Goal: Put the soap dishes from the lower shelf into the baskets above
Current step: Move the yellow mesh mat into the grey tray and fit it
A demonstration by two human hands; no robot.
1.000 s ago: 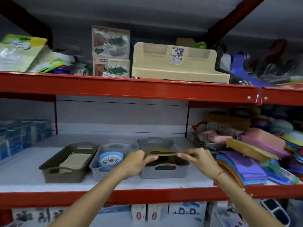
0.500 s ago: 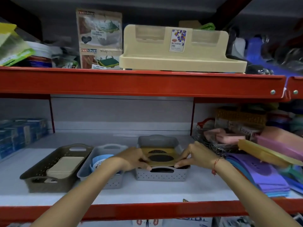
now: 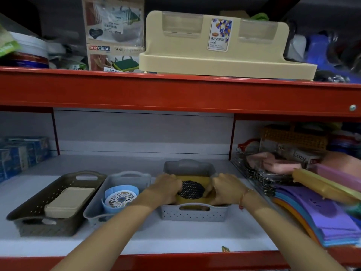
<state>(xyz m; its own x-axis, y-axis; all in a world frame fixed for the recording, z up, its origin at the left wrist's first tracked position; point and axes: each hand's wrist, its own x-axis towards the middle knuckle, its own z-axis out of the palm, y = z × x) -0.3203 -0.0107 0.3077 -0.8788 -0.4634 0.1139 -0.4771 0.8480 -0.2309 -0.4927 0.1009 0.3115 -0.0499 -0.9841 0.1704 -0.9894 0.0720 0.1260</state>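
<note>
A mustard-yellow soap dish [image 3: 192, 189] with a dark perforated oval lies flat inside the right grey basket [image 3: 193, 214]. My left hand [image 3: 168, 187] grips its left end and my right hand [image 3: 224, 189] grips its right end. The middle grey basket [image 3: 117, 180] holds a round blue soap dish [image 3: 120, 197] with a patterned top. A beige soap dish [image 3: 69, 202] rests in the brown basket [image 3: 46, 192] at the left.
A red shelf beam [image 3: 175, 92] runs overhead, with a beige multipurpose stand [image 3: 224, 51] and boxed goods above it. Purple and blue mats [image 3: 322, 214], a wire basket [image 3: 259, 173] and coloured items crowd the right. Blue boxes [image 3: 21, 153] stand at the far left.
Both hands lowered the yellow soap dish from above the right grey basket down into it, laying it flat. The camera moved closer and tilted down.
</note>
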